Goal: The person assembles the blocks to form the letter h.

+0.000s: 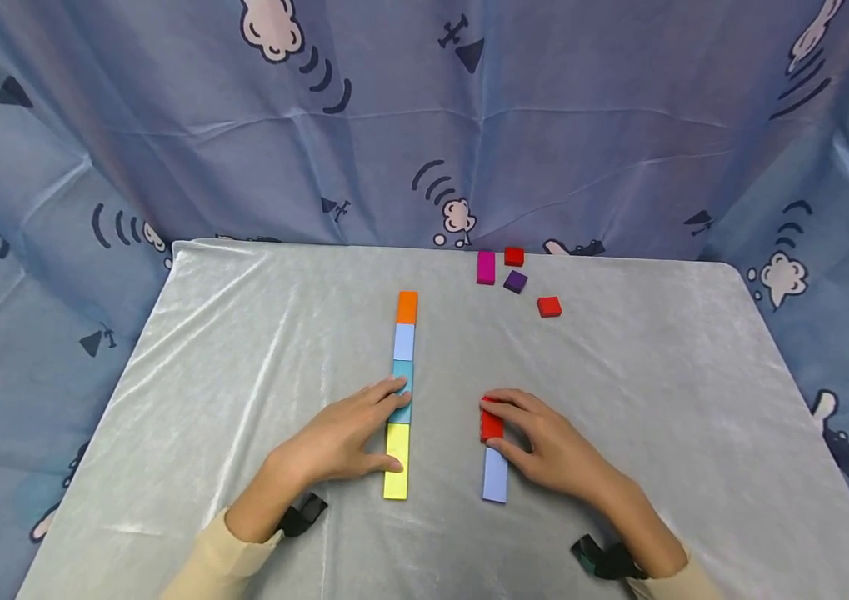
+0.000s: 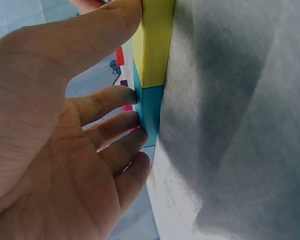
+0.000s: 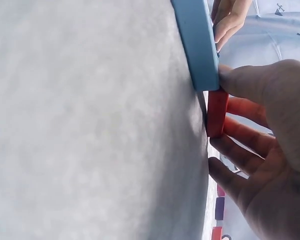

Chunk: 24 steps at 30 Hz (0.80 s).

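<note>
A straight row of flat blocks runs away from me: yellow (image 1: 397, 442), teal (image 1: 402, 368), light blue (image 1: 404, 342) and orange (image 1: 407, 307) at the far end. My left hand (image 1: 342, 435) rests against this row from the left, thumb on the yellow block and fingertips on the teal one, fingers loosely bent. To the right lies a pale blue block (image 1: 495, 479) with a red block (image 3: 217, 114) at its far end. My right hand (image 1: 555, 446) pinches the red block, fingers at its far end and thumb beside the joint with the pale blue block.
Toward the back edge of the cloth-covered table (image 1: 656, 358) lie a magenta block (image 1: 486, 268), a purple block (image 1: 516, 282) and two loose red ones, one red block (image 1: 549, 307) nearer me. A patterned blue curtain (image 1: 364, 158) hangs behind the table.
</note>
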{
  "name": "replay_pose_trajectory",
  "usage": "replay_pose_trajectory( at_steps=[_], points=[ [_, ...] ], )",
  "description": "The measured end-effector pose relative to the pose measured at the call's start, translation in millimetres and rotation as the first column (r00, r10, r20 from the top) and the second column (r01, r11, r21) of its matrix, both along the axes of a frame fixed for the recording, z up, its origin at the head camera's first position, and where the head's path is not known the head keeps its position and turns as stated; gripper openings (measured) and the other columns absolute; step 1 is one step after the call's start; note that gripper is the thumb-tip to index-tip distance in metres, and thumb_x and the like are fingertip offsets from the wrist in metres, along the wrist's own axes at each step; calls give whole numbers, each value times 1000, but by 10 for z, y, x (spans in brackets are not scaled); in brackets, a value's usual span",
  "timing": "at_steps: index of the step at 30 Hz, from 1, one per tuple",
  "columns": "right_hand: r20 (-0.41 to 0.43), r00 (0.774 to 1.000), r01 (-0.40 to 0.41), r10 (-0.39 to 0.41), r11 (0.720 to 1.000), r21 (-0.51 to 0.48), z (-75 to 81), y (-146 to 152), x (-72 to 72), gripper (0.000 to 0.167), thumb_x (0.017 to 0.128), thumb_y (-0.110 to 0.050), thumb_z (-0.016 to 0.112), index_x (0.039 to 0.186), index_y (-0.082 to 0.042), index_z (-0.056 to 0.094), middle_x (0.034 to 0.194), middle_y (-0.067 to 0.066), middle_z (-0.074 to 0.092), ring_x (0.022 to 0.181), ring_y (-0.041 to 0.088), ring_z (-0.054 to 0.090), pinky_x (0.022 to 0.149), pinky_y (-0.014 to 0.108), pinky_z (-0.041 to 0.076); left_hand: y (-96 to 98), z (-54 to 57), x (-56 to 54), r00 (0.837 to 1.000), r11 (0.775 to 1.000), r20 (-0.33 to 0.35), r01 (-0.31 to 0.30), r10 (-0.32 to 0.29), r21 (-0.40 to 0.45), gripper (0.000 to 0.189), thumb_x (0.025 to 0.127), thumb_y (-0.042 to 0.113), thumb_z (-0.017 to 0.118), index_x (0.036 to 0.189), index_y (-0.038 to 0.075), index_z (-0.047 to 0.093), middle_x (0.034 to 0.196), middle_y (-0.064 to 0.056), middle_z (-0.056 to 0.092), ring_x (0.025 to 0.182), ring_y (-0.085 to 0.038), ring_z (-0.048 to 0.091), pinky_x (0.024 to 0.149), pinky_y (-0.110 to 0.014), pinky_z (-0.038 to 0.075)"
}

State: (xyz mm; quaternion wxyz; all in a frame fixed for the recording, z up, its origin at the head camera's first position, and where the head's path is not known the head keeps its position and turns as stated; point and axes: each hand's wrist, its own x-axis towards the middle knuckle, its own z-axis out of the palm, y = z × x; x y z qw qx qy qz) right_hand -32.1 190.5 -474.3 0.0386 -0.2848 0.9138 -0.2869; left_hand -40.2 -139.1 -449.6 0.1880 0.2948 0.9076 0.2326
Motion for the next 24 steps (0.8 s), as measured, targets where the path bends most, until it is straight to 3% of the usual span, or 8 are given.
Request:
replay_pose_trajectory(
  at_steps=[15, 21, 24],
  points=[
    [18, 999, 32, -33, 999, 27, -22, 83, 89, 49, 102, -22, 72, 149, -15, 62, 154, 0, 59, 142, 24, 58, 114, 52, 51, -1, 3, 1, 1000, 1000, -5, 4, -4, 7, 90, 89, 40, 86, 160, 5, 44, 174, -12, 32, 161, -33, 34, 130, -51, 35],
    [26, 999, 43, -44, 997, 66, -11, 129, 142, 52, 102, -27, 72, 151, -19, 60, 159, -2, 56, 147, 22, 55, 118, 43, 47, -2, 7, 0, 1000, 1000, -5, 3, -3, 9, 91, 89, 41, 86, 160, 5, 44, 174, -13, 32, 161, -35, 34, 129, -53, 37],
    [37, 998, 42, -45, 996, 82, -5, 156, 161, 52, 103, -28, 71, 153, -20, 59, 161, -2, 54, 148, 23, 54, 119, 45, 46, -5, 6, 2, 1000, 1000, -7, 4, -4, 9, 90, 89, 40, 86, 160, 4, 44, 174, -13, 32, 161, -35, 35, 128, -53, 38]
  ],
)
